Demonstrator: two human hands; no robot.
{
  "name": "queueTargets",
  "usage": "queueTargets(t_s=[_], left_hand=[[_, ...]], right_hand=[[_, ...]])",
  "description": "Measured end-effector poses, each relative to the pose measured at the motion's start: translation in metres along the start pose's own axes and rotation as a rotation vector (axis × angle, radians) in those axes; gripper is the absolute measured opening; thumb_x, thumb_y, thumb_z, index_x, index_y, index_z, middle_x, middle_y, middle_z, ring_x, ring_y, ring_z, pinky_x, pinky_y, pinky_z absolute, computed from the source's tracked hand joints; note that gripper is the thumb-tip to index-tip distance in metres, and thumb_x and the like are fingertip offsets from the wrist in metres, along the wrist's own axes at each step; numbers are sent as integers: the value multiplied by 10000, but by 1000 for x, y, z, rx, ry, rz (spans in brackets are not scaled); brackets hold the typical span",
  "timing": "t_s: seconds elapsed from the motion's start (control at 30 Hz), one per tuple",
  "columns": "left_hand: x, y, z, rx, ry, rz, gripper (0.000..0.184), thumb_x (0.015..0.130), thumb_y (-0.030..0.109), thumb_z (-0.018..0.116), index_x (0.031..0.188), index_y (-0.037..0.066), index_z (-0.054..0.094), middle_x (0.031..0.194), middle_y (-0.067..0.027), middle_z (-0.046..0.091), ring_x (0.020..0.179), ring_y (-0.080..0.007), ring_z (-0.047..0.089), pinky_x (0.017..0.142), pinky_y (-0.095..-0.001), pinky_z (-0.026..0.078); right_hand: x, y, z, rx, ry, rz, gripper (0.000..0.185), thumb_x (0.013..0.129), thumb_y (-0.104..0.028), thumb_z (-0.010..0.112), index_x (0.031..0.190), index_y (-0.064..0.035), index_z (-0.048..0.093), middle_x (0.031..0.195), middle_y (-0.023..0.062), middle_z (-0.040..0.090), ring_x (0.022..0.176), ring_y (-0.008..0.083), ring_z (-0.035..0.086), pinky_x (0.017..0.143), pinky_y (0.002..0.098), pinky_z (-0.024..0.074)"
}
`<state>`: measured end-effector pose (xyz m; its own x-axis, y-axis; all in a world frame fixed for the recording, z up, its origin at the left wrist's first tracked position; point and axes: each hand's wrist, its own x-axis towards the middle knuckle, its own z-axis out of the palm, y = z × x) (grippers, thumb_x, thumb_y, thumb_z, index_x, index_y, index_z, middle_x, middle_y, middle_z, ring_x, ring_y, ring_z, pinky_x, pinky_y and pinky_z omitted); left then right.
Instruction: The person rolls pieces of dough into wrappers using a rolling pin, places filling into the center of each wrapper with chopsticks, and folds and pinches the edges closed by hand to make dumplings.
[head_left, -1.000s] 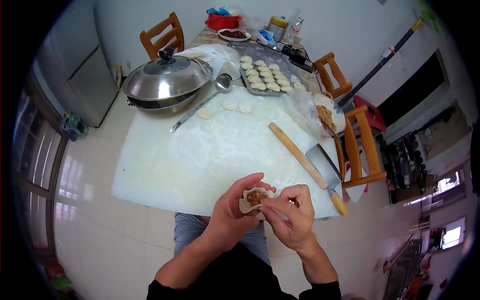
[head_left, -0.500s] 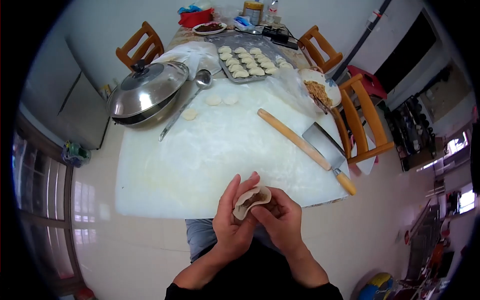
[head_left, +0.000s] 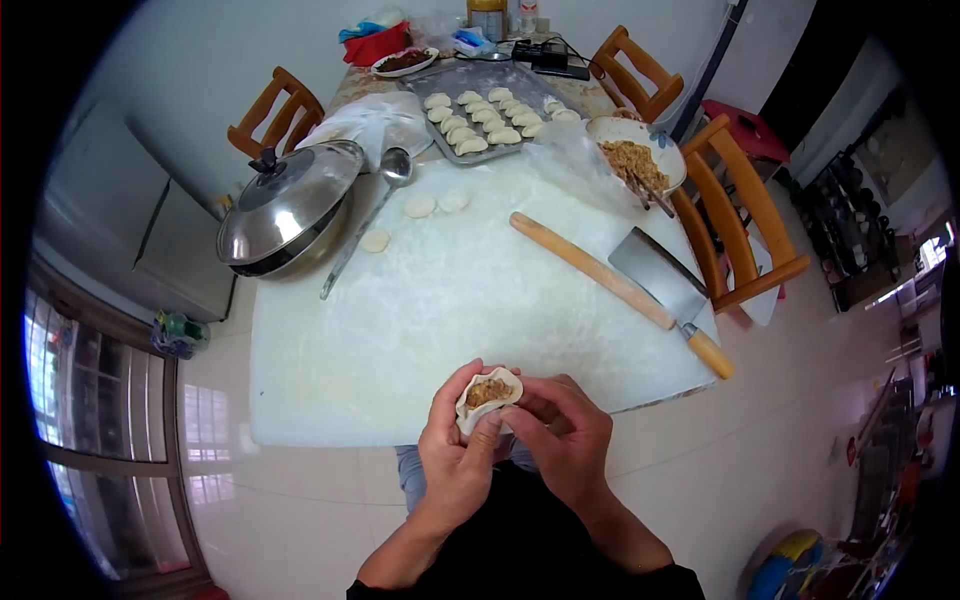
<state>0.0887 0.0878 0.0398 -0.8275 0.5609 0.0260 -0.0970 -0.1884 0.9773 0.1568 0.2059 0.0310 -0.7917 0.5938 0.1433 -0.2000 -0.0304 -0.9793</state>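
Note:
A dumpling with brown filling showing in its unsealed wrapper is held between both hands, just over the near edge of the white board. My left hand cups it from the left, thumb against the near side. With thumb and fingers, my right hand pinches the wrapper's right edge. Three flat dough wrappers lie on the board farther back. At the far right, a bowl of filling has chopsticks resting in it.
A rolling pin and a cleaver lie on the right of the floured board. On the left stand a lidded pan and a long ladle. Behind is a tray with several folded dumplings. Wooden chairs flank the table.
The dumpling has tipped so its filling faces up more and shows more plainly. My left fingers have curled closer around it. The camera view has shifted slightly.

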Motion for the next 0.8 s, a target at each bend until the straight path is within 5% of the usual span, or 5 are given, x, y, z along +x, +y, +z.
queueTargets(t_s=[0.37,0.43,0.57,0.63,0.8], left_hand=[[5,9,7,66,-77,-78,442,1076,69,562,1494,26,422,1402,-143,625,1085,-133,655,772,-223,581],[7,15,8,80,-75,-99,456,1038,16,610,1465,-20,454,1345,-177,636,1230,-219,625,1061,-335,512],[11,19,3,171,-98,-137,444,1030,2,618,1447,-14,469,1320,-152,637,1210,-200,620,1047,-320,506],[14,20,1,206,-197,-149,386,1048,-25,527,1424,27,455,1242,-100,605,1024,-130,636,827,-275,588],[19,12,-6,116,-275,-164,382,1032,-68,493,1397,34,442,1228,-108,590,1074,-140,613,875,-287,576]], right_hand=[[4,-1,-12,-238,37,-214,260,875,-39,823,1131,-33,778,1105,108,710,1020,208,725,859,308,599],[5,0,-14,-239,38,-238,246,871,-7,815,1113,-25,775,1067,107,701,967,182,700,812,285,573],[6,-4,-22,-298,2,-224,201,866,6,810,1060,-22,766,979,80,661,843,126,619,706,245,495],[7,-6,-24,-272,-23,-202,188,869,-1,804,1049,-20,750,955,67,641,824,116,593,697,242,476],[8,-5,-29,-256,-104,-90,145,903,-76,781,1031,-52,717,943,58,649,800,136,612,704,281,499]])
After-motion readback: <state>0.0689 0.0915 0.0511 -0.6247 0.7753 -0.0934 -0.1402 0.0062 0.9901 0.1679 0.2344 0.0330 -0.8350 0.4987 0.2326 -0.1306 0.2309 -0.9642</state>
